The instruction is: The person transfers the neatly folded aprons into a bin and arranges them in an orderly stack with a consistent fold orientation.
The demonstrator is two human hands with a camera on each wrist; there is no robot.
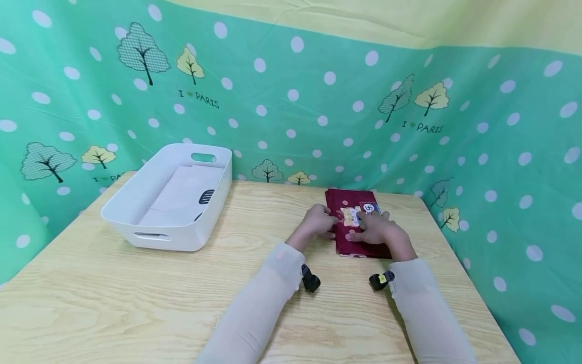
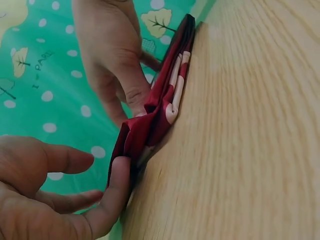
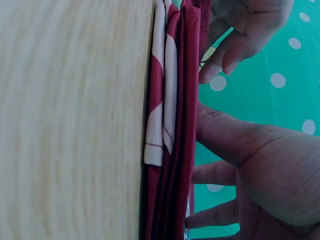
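Observation:
A folded dark red cloth [image 1: 349, 217] with a printed cartoon figure lies flat at the right back of the table. My left hand [image 1: 318, 221] is at its left edge; in the left wrist view one fingertip [image 2: 120, 172] touches the folded side while the thumb stays apart. Spread over the top of the cloth, the right hand [image 1: 378, 228] presses down with its fingers and thumb. Stacked red layers with a cream-patterned part [image 3: 170, 95] show along the near side in the right wrist view.
At the left stands a white plastic basket [image 1: 209, 202] with handle holes, holding a pale flat item [image 1: 182, 189] with black marks. Behind the wooden table [image 1: 254, 273] hangs a green dotted curtain [image 1: 291, 116], which also runs along the right side.

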